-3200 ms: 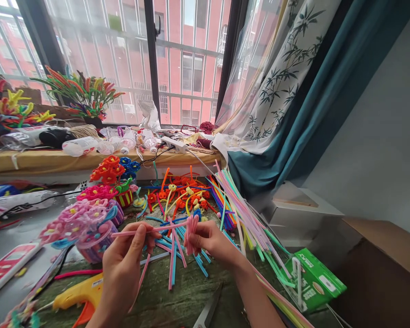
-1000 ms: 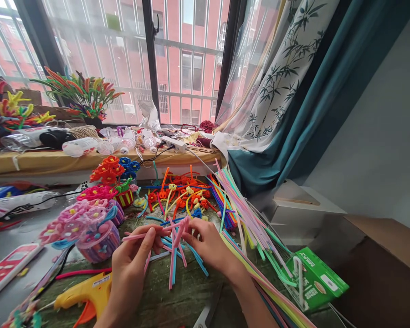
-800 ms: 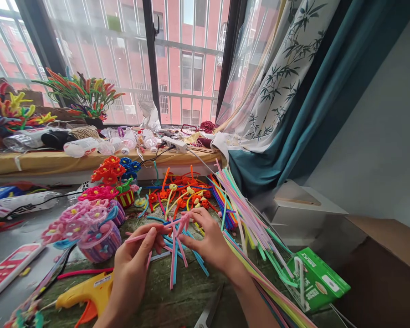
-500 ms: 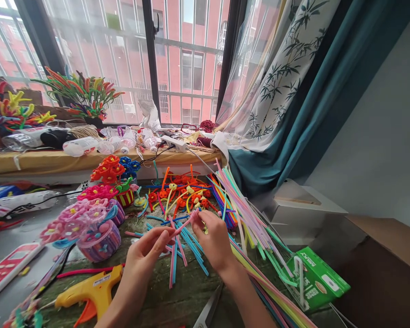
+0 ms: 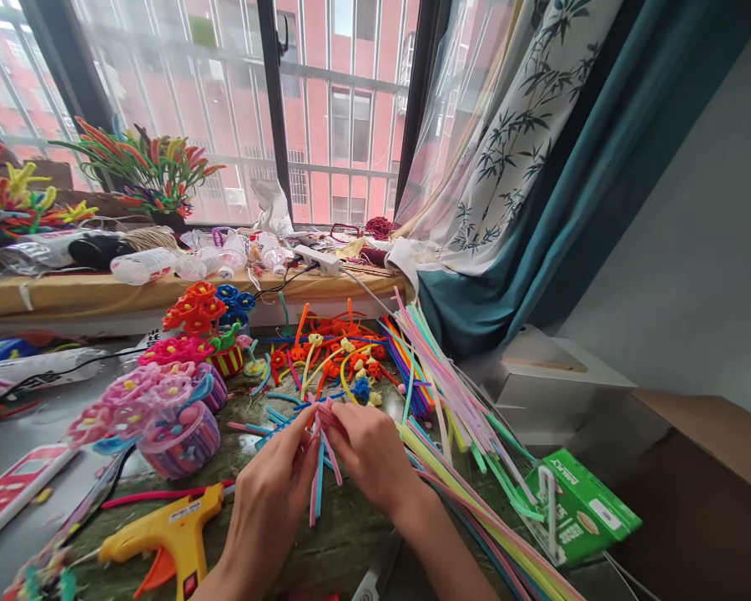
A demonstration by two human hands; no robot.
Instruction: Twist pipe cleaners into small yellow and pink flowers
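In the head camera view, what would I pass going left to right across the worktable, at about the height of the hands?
A red-and-white card → yellow hot glue gun → left hand → pink pipe cleaners → right hand → pastel pipe cleaners → green packet → brown cardboard box.

Between the left hand (image 5: 268,492) and the right hand (image 5: 369,459), the hands hide how the pink pipe cleaners (image 5: 318,426) cross, so any twist there cannot be seen. Below the right hand, the scissors (image 5: 379,568) are partly covered by the right forearm (image 5: 438,542) and cut off by the picture's bottom edge. Far beyond the hands, the small bits (image 5: 350,249) on the window ledge (image 5: 163,296) are too small to tell.
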